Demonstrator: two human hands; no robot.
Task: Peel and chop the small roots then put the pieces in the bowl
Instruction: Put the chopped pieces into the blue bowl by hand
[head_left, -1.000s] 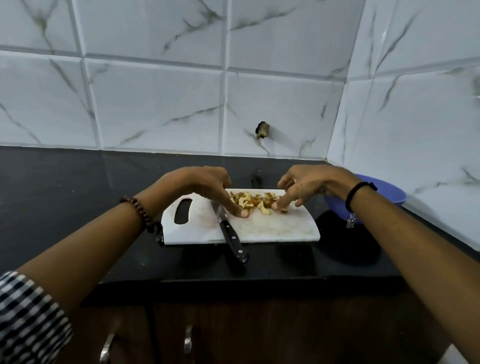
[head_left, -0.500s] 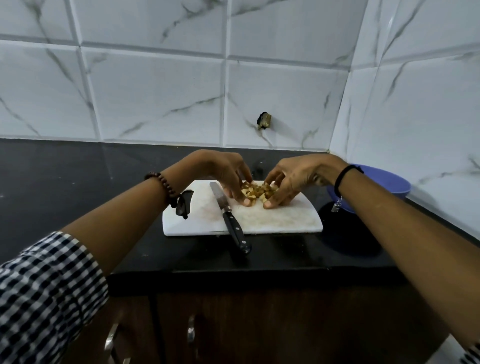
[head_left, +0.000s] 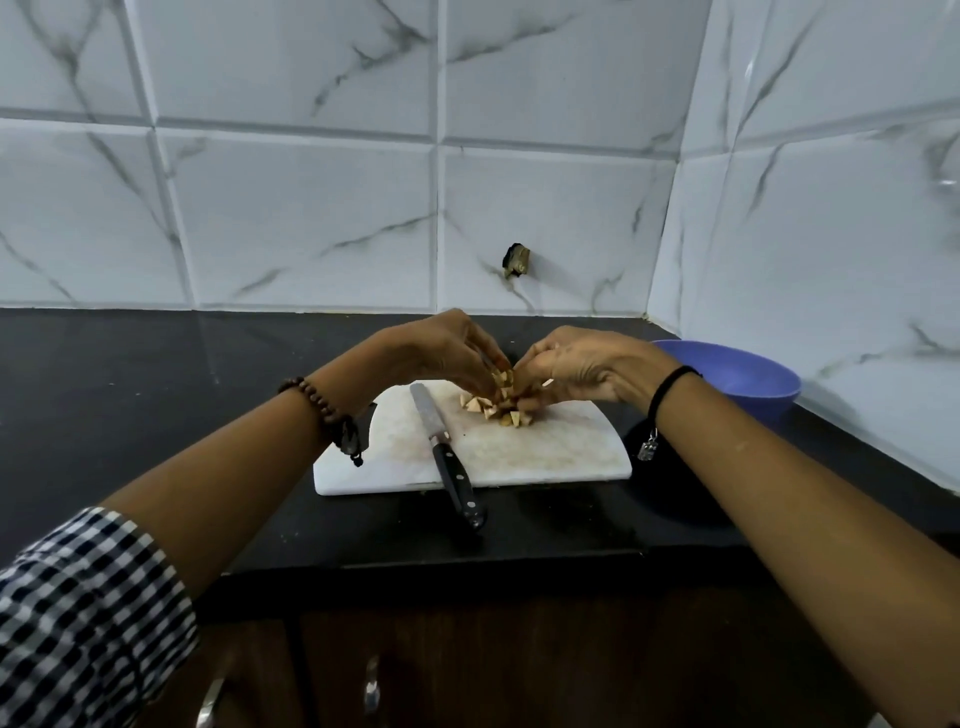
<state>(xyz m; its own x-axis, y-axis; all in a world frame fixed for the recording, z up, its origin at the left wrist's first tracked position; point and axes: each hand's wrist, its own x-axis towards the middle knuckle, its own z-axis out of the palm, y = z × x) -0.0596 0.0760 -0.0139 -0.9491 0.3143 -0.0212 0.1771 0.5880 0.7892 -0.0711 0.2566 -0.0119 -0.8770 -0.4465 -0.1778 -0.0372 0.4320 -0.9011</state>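
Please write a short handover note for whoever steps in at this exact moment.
Left hand and right hand: cupped together around the chopped root pieces at the far side of the cutting board.
Knife: set down on the board, handle overhanging the near edge.
Blue bowl: right of the board; contents not visible.
Done: chopping. Left: carry the pieces to the bowl.

Marble-veined wall tiles (head_left: 291, 218), black counter (head_left: 130, 395), seemingly wooden cabinets (head_left: 519, 665).
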